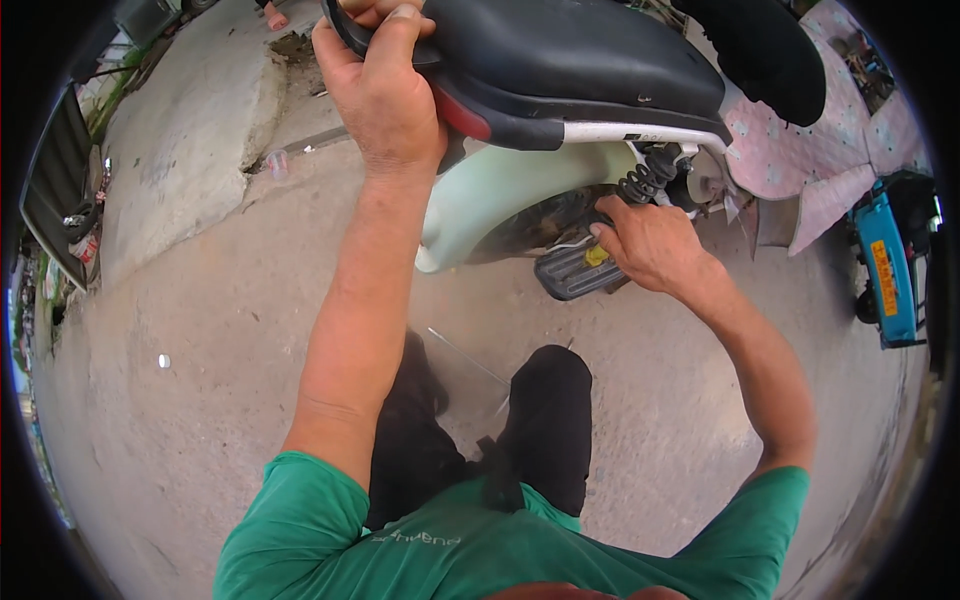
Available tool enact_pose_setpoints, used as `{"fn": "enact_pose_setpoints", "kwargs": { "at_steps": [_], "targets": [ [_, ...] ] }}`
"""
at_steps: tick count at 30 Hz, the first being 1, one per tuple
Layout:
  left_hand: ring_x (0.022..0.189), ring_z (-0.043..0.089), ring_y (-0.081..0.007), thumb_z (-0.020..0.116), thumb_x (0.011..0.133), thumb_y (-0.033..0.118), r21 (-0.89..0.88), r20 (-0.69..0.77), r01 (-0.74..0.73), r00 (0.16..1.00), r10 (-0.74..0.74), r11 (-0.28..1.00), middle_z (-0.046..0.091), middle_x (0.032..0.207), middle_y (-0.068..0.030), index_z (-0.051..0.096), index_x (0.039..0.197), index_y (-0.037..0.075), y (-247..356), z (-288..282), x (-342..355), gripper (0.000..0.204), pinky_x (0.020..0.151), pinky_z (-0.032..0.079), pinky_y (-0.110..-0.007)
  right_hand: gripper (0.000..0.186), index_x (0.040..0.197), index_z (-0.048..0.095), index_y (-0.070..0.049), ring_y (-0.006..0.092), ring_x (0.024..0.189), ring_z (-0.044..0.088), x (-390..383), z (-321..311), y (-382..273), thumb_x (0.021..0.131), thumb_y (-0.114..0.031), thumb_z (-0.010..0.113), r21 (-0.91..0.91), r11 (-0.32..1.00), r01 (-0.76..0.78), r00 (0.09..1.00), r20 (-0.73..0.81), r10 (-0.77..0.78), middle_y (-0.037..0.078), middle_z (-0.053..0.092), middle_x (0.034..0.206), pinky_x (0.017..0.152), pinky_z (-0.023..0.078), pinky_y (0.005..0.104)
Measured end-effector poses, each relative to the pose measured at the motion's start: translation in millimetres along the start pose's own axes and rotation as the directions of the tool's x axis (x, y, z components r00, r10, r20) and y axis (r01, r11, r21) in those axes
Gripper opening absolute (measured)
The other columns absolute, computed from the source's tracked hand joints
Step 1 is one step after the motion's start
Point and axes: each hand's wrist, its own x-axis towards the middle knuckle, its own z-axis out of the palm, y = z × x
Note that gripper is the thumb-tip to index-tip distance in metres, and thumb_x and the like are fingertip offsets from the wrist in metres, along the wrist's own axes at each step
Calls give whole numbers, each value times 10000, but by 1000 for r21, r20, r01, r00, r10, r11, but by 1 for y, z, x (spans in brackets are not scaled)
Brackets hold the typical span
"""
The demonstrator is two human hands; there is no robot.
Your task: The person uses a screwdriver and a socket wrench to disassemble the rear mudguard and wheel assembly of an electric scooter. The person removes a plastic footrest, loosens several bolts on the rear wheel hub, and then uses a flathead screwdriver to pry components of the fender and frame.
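A scooter with a black seat [570, 50] and a pale green rear fender [500, 190] stands in front of me. My left hand [385, 85] is closed around the black grab rail [345, 28] behind the seat, just above the red tail light [461, 112]. Beside the rear wheel [540, 222], my right hand [650, 245] has its fingers curled in below the coil-spring shock absorber [648, 175]. A small yellow piece [597, 254] shows at those fingertips, over a black ribbed footrest [575, 274]. What the right fingers grip is mostly hidden.
Concrete ground [240, 400] spreads around me, with a small white cap [164, 361] lying at left and a thin metal rod [465, 355] between my legs. A pink quilted cover [800, 130] hangs at the right, near a blue vehicle [888, 265]. Someone's foot [275, 17] shows far left.
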Motion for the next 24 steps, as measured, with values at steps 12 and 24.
{"fn": "enact_pose_setpoints", "kwargs": {
  "at_steps": [12,24],
  "targets": [
    [917,564,-138,550,969,-22,5,-7,-12,1000,12,1000,602,1015,-51,536,1252,21,3,3,-1,286,894,475,-282,420,1269,610,-65,384,901,706,2,12,2,918,-290,667,-54,998,16,996,-87,-21,189,716,1047,794,552,491],
    [912,568,-137,551,973,-9,-71,19,31,999,-29,997,604,1014,-45,539,1239,20,-1,10,-7,267,887,484,-281,314,694,529,-93,215,602,547,-91,-34,-100,696,-244,804,-81,798,597,659,-517,-546,38,465,670,548,398,366]
  ]
}}
